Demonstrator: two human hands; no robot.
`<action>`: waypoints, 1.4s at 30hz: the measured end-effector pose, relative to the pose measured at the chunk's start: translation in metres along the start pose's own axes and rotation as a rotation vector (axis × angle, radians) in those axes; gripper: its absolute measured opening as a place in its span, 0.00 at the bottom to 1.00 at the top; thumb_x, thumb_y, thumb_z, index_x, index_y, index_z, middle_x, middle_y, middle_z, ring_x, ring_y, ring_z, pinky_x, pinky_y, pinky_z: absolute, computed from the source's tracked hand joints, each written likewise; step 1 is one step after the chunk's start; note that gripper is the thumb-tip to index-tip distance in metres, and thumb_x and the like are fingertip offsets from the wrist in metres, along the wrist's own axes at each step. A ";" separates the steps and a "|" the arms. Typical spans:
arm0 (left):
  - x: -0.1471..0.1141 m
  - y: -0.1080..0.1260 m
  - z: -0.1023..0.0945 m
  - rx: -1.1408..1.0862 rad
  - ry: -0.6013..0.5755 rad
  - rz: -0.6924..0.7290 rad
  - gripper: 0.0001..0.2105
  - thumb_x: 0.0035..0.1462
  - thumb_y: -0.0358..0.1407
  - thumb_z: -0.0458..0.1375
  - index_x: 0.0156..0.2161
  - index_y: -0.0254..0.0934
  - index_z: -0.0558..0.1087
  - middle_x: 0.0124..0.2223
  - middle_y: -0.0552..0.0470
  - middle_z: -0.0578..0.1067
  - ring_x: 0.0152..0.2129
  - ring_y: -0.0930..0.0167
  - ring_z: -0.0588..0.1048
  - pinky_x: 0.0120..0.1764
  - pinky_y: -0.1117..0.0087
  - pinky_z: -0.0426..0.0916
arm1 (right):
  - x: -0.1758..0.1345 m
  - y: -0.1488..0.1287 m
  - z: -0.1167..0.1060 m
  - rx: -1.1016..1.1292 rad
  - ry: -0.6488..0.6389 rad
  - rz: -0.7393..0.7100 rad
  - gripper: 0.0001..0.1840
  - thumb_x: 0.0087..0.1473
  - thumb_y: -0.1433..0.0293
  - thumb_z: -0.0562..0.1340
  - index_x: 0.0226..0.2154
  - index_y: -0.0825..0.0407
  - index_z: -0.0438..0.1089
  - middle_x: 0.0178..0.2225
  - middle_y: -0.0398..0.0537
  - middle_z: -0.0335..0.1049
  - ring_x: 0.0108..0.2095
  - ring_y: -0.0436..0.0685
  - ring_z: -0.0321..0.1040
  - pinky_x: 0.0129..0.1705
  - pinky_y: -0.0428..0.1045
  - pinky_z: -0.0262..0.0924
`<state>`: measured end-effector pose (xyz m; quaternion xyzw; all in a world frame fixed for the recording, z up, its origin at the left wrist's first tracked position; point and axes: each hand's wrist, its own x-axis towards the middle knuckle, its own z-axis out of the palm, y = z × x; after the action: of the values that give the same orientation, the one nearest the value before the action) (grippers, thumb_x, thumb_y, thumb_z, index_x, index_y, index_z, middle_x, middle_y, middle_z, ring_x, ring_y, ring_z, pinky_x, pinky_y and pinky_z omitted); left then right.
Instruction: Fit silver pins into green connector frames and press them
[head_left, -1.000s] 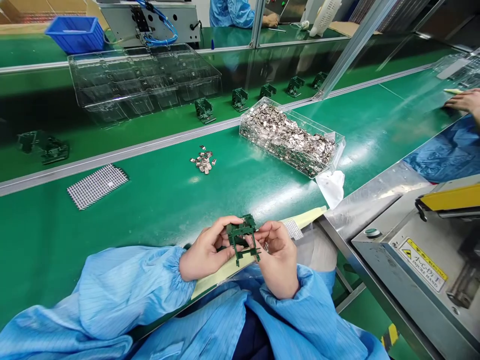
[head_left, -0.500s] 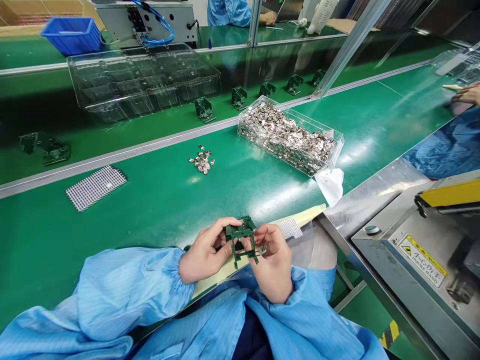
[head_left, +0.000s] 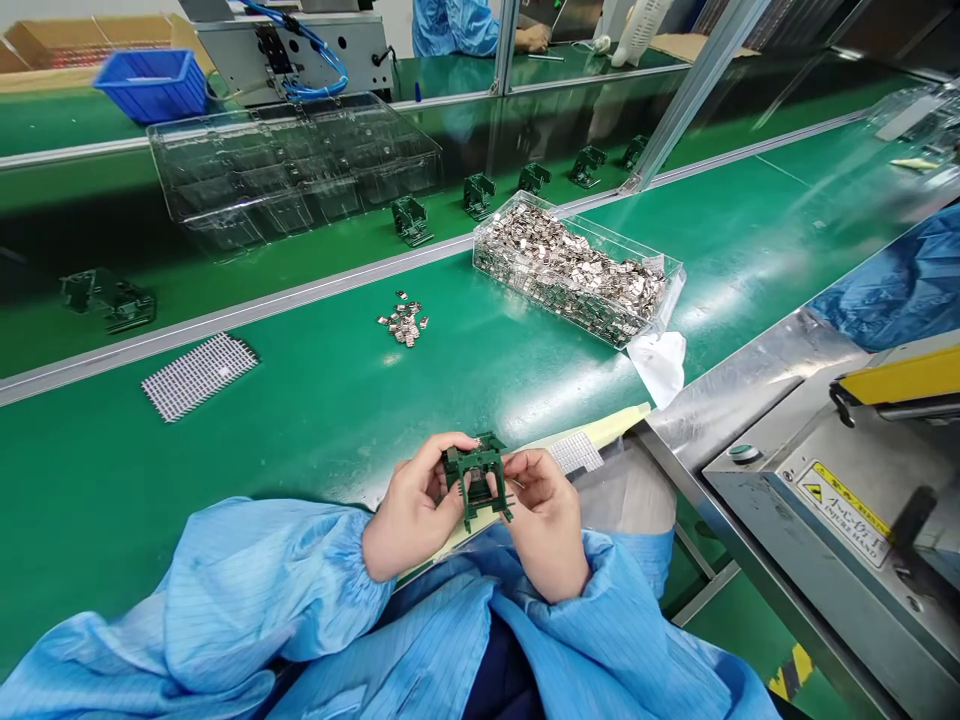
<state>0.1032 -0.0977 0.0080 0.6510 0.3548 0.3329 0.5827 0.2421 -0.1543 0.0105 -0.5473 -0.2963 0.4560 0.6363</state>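
Observation:
A dark green plastic frame (head_left: 480, 462) with open sides and thin legs is held at the near edge of the green work surface (head_left: 315, 420). My left hand (head_left: 417, 500) grips its left side, thumb in front and fingers curled round the top. My right hand (head_left: 546, 515) is closed against its right side, thumb reaching into the lower opening. Whether a small part sits between those fingertips is hidden. Beyond my hands lies a small heap of shiny metal pieces (head_left: 405, 322). A clear box (head_left: 517, 280) full of similar pieces stands farther right.
A white gridded block (head_left: 199, 376) lies at left; another gridded strip (head_left: 576, 453) is beside my right hand. Several green frames (head_left: 411, 220) line the far ledge near a clear tray (head_left: 300, 165). A machine (head_left: 825, 540) with a warning label stands at right.
The green frame has shifted slightly left and tilted a little in my hands. At the far right, another person's hand has gone out of view. Both my hands keep their hold.

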 end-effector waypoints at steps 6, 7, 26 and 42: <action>-0.002 0.012 0.017 -0.042 0.001 -0.053 0.11 0.60 0.37 0.57 0.47 0.38 0.66 0.35 0.52 0.73 0.27 0.73 0.71 0.30 0.74 0.70 | -0.006 -0.005 -0.010 0.138 -0.029 0.039 0.19 0.45 0.69 0.72 0.24 0.51 0.58 0.24 0.39 0.65 0.25 0.48 0.60 0.27 0.42 0.59; -0.002 0.014 0.020 -0.034 -0.004 -0.053 0.11 0.59 0.36 0.57 0.47 0.38 0.66 0.35 0.52 0.73 0.27 0.74 0.71 0.30 0.75 0.70 | -0.007 -0.007 -0.012 0.154 -0.025 0.034 0.20 0.45 0.69 0.72 0.23 0.51 0.57 0.24 0.39 0.65 0.25 0.48 0.60 0.27 0.42 0.59; 0.079 -0.005 0.113 -0.231 0.016 0.073 0.20 0.53 0.44 0.64 0.45 0.37 0.64 0.41 0.49 0.73 0.37 0.70 0.74 0.43 0.69 0.71 | 0.014 0.046 -0.089 -0.166 0.357 -0.040 0.25 0.48 0.46 0.65 0.24 0.52 0.67 0.20 0.41 0.64 0.22 0.50 0.60 0.24 0.46 0.56; 0.076 -0.008 0.109 -0.103 -0.079 0.038 0.17 0.58 0.37 0.60 0.50 0.37 0.64 0.37 0.53 0.72 0.31 0.74 0.72 0.35 0.75 0.69 | 0.019 0.072 -0.097 -0.487 0.277 -0.294 0.21 0.57 0.54 0.56 0.19 0.47 0.58 0.19 0.42 0.56 0.23 0.53 0.55 0.29 0.50 0.53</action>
<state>0.2348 -0.0891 -0.0094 0.6395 0.3017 0.3356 0.6224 0.3164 -0.1792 -0.0831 -0.6919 -0.3833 0.1959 0.5797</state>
